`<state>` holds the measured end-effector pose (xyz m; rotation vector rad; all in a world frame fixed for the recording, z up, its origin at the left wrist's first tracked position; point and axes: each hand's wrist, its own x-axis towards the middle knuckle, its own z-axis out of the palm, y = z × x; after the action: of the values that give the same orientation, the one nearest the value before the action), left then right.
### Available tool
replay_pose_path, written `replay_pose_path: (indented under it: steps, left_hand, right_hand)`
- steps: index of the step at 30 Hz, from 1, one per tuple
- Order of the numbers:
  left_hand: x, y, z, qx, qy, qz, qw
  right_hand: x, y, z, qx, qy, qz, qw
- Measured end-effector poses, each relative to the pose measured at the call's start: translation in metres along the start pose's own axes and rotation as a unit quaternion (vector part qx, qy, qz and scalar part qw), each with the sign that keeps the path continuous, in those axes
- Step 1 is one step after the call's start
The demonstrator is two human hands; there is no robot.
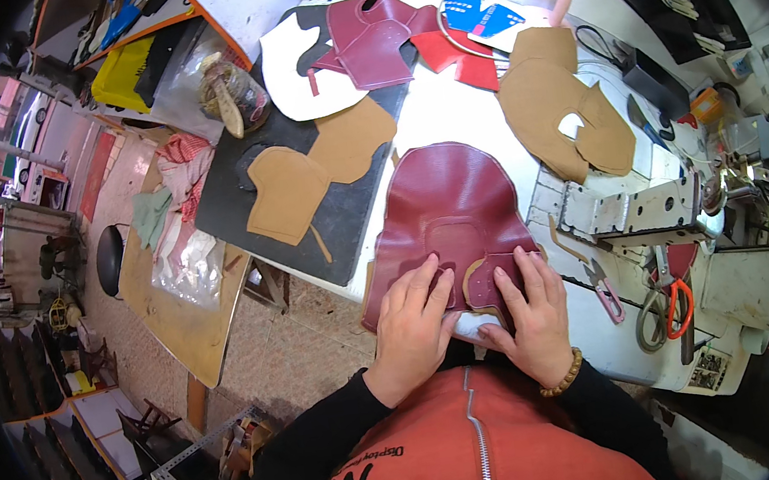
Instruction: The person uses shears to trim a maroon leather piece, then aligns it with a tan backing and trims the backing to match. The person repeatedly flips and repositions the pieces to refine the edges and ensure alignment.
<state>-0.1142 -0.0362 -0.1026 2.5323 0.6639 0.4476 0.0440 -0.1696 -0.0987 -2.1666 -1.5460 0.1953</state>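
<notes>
In front of me on the white table [383, 231] lies a burgundy leather piece [448, 185], rounded at its far end and wider near me. My left hand [411, 327] rests on its near left part, fingers stretched out. The fingers of my right hand [535, 313] lie extended over the near right part, by a small curved flap [482, 283] with a pale edge and a row of small holes. Between my hands, something whitish [476, 324] shows under the leather's near edge. Both palms face down, and neither hand grips anything visible.
Tan cut pieces [284, 194] lie on a black mat [238, 200] to the left. More tan pieces [539, 99] and burgundy pieces [373, 42] are farther back. On the right are a sewing machine [637, 211], orange-handled scissors [678, 306] and pink-handled snips [607, 295].
</notes>
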Motion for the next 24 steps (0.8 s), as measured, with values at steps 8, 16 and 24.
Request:
replay_pose_path:
  steps: [8,16,24]
  left_hand:
    - [0.035,0.014,0.015,0.022,0.019,0.140,0.990]
    - [0.043,0.022,0.017,0.054,0.006,0.204,0.978]
    - [0.048,0.051,0.046,0.092,-0.023,0.291,0.952]
  right_hand:
    - [-0.034,0.030,-0.014,0.106,0.040,0.027,0.993]
    - [-0.117,0.127,-0.089,-0.056,0.200,0.238,0.949]
    - [-0.130,0.147,-0.086,-0.085,0.186,0.266,0.942]
